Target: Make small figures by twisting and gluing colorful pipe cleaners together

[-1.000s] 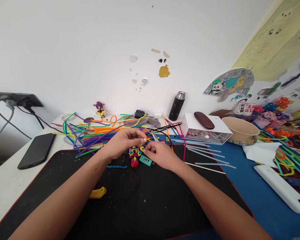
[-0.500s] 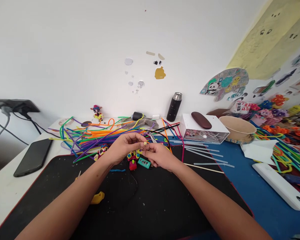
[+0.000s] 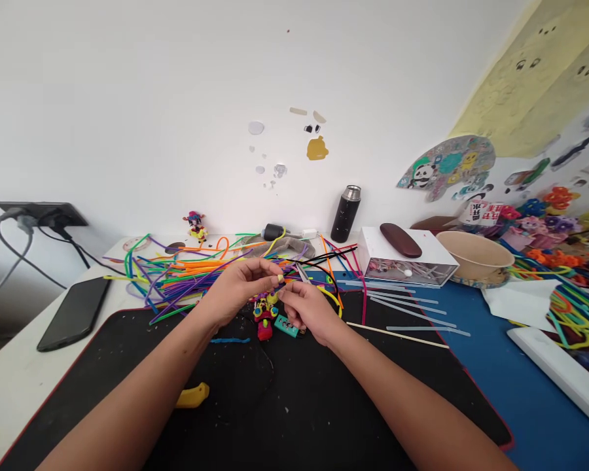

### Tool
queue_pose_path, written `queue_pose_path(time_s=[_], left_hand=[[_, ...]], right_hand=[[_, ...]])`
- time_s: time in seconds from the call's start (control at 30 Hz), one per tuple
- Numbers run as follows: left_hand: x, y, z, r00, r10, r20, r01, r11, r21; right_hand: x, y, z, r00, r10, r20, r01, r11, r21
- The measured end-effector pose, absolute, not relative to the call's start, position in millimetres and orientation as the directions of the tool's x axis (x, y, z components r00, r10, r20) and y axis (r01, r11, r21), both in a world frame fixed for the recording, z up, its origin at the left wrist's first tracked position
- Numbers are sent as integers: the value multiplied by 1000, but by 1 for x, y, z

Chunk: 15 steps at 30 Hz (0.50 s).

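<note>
You've 1 white box (image 3: 430, 248): 1 brn case (image 3: 400, 240) atop, 1 blk flask (image 3: 345, 216) L, 1 bowl (image 3: 472, 261) R, 1 phone (image 3: 73, 315) far L, yr 2 hands (image 3: 236, 289) front-L.

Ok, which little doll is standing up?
The back doll, by the white wall; the front doll, near the right hand, lies on the black mat.
</note>
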<state>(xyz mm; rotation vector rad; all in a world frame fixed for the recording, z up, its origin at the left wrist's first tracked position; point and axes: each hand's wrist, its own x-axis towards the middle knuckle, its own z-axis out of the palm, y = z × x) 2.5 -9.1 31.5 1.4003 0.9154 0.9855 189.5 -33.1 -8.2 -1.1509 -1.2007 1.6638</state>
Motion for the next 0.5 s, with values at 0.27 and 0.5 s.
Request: queue_pose_path(time_s=[0.27,0.5], left_hand=[[-3,-13,47,298,952,68,-64,-52,997],[-7,-16,53,367,930,18,47,-37,998]], right_hand=[[184,-24,-4,-206,961,-183,-88,-204,-975],[179,-22,-11,-182,972,-151,-85,-169,-982]])
